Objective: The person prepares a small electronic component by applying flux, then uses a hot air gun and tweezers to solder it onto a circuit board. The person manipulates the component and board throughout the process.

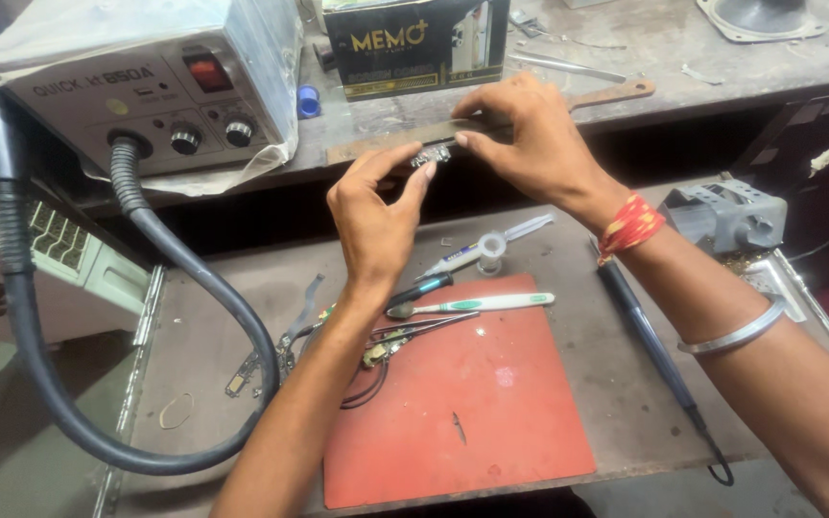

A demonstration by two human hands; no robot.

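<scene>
Two hands point(376, 206) point(525, 134) pinching small metal part point(431, 155)

Count of things on and about the counter point(626, 384)

2 hands, the left hand point(371, 216) and the right hand point(530, 139), share 1 small metal part point(431, 154). 1 red mat point(453, 393) lies near, with 1 toothbrush point(472, 305), 1 pair of tweezers point(424, 329) and 1 screwdriver point(424, 288) at its far edge. 1 grey station point(146, 86) with 2 knobs point(185, 141) and 1 hose point(146, 317) stands far left; 1 dark box point(414, 48) far centre. 1 soldering iron point(654, 355) lies right. The right arm wears 1 bangle point(736, 336) and 1 red thread point(630, 227).
</scene>
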